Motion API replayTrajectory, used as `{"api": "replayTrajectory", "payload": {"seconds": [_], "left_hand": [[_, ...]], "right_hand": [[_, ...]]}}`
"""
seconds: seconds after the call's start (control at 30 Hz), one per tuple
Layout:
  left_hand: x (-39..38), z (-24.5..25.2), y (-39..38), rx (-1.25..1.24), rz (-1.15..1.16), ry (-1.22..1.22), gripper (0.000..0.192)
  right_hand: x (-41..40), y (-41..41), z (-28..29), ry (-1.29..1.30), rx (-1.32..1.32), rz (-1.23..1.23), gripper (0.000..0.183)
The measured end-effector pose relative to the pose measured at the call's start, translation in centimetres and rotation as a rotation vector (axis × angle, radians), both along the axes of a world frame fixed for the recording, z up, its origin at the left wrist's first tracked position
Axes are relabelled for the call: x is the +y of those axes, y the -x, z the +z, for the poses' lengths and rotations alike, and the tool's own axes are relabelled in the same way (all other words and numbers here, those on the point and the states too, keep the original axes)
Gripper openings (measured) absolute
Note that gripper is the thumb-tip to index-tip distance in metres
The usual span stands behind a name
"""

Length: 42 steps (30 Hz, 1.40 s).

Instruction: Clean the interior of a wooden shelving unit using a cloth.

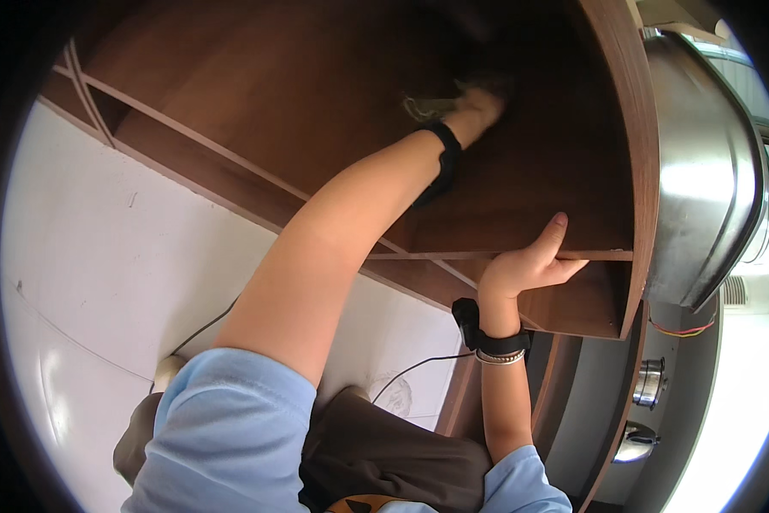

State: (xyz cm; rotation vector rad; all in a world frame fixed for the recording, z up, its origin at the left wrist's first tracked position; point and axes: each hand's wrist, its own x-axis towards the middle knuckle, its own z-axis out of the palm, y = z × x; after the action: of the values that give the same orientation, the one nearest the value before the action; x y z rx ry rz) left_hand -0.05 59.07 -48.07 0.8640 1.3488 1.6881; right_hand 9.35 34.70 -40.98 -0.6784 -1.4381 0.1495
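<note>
My left hand (483, 109) reaches deep into the dark interior of a brown wooden cabinet (282, 122). It is blurred, and its fingers are lost in shadow. A pale, see-through thing (426, 108), possibly thin plastic, shows beside that hand; whether I hold it is unclear. My right hand (532, 260) grips the front edge of a cabinet shelf (599, 255), thumb above the board and fingers below. Each wrist wears a black band, and bracelets circle the right one.
A large stainless steel vessel (705, 173) stands beyond the cabinet's side panel (637, 160). Metal pots (648, 385) sit on a shelf at right. Red and yellow wires (682, 331) hang near the vessel. A black cable (416, 370) runs over the white floor (115, 243) from the right wrist.
</note>
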Motion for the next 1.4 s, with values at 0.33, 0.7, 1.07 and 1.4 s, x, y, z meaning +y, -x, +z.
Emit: {"api": "replayTrajectory", "payload": {"seconds": [0.33,0.7,1.07,1.4], "left_hand": [[-15.3,9.3,-2.4,0.158,0.032,-0.384,0.051],[-22.3,4.6,-2.9,0.129,-0.013,-0.487,0.043],[-15.7,-1.0,-0.8,0.140,-0.111,0.052,0.061],[-25.1,0.7,-1.6,0.491,-0.153,-0.183,0.053]], "right_hand": [[-0.3,-0.3,0.1,0.061,0.022,0.075,0.041],[-0.2,0.0,0.2,0.080,0.021,0.053,0.034],[-0.3,0.0,0.0,0.079,0.036,0.045,0.041],[0.0,0.0,0.3,0.027,0.027,0.092,0.039]]}}
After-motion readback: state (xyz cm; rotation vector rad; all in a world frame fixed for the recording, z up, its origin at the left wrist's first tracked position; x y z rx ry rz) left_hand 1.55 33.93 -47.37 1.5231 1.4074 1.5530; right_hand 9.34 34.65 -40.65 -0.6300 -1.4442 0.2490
